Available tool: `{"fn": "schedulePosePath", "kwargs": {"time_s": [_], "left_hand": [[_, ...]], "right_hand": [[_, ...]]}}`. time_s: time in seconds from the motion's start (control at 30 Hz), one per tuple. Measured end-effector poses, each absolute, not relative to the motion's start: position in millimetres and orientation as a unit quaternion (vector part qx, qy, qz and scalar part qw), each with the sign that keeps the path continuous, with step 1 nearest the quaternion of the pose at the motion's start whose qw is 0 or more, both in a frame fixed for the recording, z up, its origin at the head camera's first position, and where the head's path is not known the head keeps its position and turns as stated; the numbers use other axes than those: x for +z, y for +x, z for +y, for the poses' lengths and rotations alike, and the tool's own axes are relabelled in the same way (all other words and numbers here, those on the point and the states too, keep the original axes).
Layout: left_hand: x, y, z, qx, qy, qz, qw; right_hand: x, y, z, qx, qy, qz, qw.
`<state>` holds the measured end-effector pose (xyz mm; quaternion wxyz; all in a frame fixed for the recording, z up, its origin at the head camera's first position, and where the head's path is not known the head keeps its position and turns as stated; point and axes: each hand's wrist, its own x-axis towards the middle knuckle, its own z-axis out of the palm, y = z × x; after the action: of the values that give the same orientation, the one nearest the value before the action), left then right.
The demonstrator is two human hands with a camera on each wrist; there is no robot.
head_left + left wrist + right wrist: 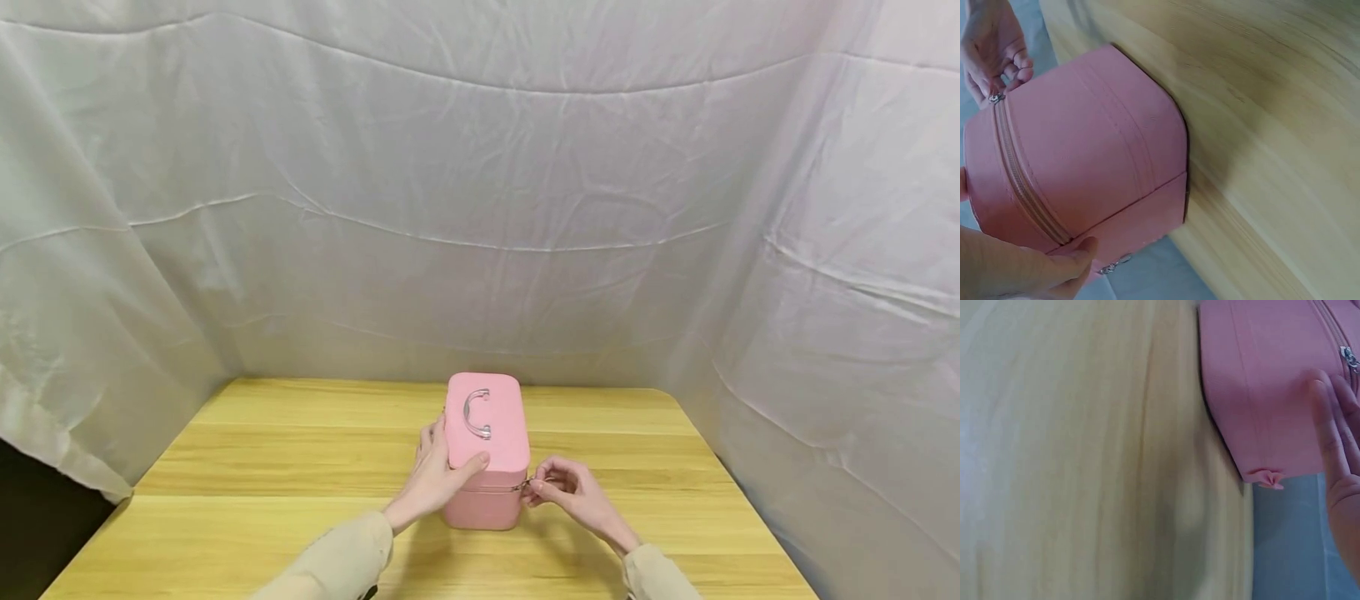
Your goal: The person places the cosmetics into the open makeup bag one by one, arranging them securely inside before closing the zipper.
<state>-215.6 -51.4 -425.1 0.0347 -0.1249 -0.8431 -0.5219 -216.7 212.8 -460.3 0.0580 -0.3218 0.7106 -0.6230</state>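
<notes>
A pink zippered vanity case (506, 425) stands upright on the table, its lid down and a clear handle (467, 411) on top. My left hand (435, 477) holds the case's near left side, thumb over the lid and fingers along the side wall. At the near right corner, my right hand (576, 497) pinches the metal zipper pull (995, 98). In the left wrist view the zipper track (1022, 181) runs along the case wall below the lid. The right wrist view shows the slider (1349, 357) just beyond the right fingers, which lie along the case wall.
The case rests on a light wooden table (300, 458). Pale grey cloth (480, 183) hangs behind the table and along both sides. A small pink bow (1269, 478) sits at a bottom edge of the case. A dark area (37, 517) shows at the lower left.
</notes>
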Motion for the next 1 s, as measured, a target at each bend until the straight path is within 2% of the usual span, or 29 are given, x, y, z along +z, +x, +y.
{"fn": "schedulePosePath", "kwargs": {"time_s": [0.2,0.4,0.67,1.0], "left_hand": [[-424.5,-217.9,-54.3,-0.520,-0.141,-0.842,0.033],[-424.8,-220.3,-58.1,-0.516,-0.156,-0.842,0.035],[-428.5,-232.1,-69.2,-0.543,-0.178,-0.820,0.015],[-433.3,-239.6,-83.5,-0.569,-0.154,-0.808,-0.009]], "right_hand": [[-465.5,-217.7,213.4,-0.617,-0.297,0.728,0.023],[-464.3,-216.2,212.8,-0.601,-0.271,0.751,0.034],[-461.5,-213.4,204.3,-0.599,-0.297,0.742,0.045],[-466.2,-214.5,189.6,-0.602,-0.307,0.736,0.047]]}}
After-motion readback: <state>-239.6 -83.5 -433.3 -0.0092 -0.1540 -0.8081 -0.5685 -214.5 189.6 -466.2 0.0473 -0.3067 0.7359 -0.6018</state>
